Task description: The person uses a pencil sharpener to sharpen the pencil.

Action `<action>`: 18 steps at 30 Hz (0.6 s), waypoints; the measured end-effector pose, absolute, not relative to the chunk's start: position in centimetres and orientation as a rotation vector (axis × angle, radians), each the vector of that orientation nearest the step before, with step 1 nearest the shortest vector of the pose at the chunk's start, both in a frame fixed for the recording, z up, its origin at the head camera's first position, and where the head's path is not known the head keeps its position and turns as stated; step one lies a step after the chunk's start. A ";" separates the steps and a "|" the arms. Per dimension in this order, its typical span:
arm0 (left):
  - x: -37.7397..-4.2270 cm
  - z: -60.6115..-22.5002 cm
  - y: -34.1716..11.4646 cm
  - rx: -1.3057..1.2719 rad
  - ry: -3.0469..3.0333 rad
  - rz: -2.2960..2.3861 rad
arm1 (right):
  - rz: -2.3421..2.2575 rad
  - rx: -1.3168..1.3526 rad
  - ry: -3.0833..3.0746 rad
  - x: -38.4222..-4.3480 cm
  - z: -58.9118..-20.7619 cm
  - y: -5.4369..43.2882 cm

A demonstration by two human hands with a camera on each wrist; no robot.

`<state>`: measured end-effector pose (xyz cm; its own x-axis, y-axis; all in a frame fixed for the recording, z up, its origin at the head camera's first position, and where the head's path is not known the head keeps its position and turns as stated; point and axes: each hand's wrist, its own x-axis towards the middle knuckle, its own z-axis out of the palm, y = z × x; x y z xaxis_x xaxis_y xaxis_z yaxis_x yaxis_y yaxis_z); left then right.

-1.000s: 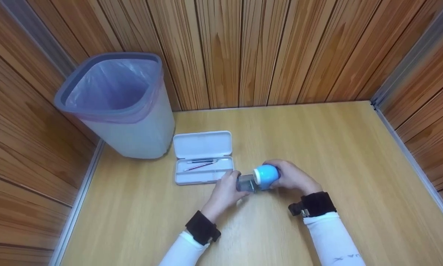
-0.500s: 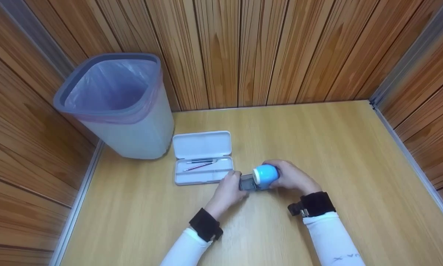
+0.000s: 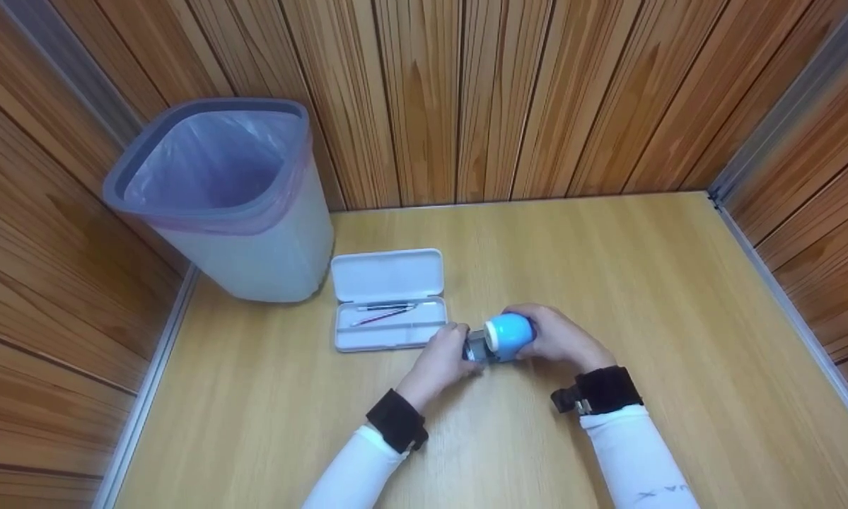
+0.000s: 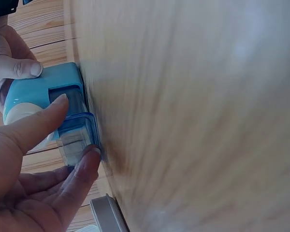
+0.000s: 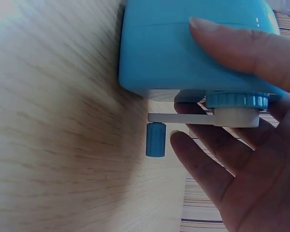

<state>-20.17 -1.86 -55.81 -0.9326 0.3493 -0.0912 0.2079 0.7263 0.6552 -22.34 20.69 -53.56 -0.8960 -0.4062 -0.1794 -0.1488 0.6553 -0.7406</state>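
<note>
A blue crank pencil sharpener (image 3: 513,335) rests on the table, tipped so its white-ringed end faces left. My right hand (image 3: 561,339) holds its body, with the thumb across the blue casing in the right wrist view. Its crank handle (image 5: 179,118) with a blue knob sticks out beside those fingers. My left hand (image 3: 441,359) pinches the clear shavings drawer (image 4: 77,140) between thumb and fingers. The drawer sits partly inside the sharpener's slot. Whether it contains shavings I cannot tell.
Left of my hands lies an open pale pencil case (image 3: 388,277), with a few thin pencils (image 3: 385,316) in its tray. Behind it stands a lined waste bin (image 3: 275,261). Wood-panelled walls (image 3: 494,106) border the table at the back and sides.
My left hand has moved slightly right, sliding the clear drawer further into the sharpener. My right hand and the sharpener have stayed nearly in place.
</note>
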 end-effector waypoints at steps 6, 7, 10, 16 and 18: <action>-20.4 -55.7 -1.7 0.472 2.707 0.982 | -1.104 -0.453 2.540 -22.3 -53.5 20.8; -20.5 -55.7 -1.6 0.482 2.706 0.985 | -1.107 -0.455 2.539 -22.3 -53.5 20.8; -20.6 -55.8 -1.6 0.538 2.706 1.013 | -1.112 -0.450 2.543 -22.4 -53.5 20.7; -20.8 -56.1 -1.5 0.630 2.709 1.067 | -1.109 -0.457 2.551 -22.5 -53.5 20.6; -20.8 -56.1 -1.5 0.628 2.705 1.074 | -1.108 -0.451 2.552 -22.4 -53.5 20.6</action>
<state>-20.84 -1.53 -56.11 -0.8982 0.4396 0.0027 0.3218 0.6532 0.6854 -22.45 20.61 -53.52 -0.8984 -0.4070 -0.1649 -0.1575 0.6493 -0.7440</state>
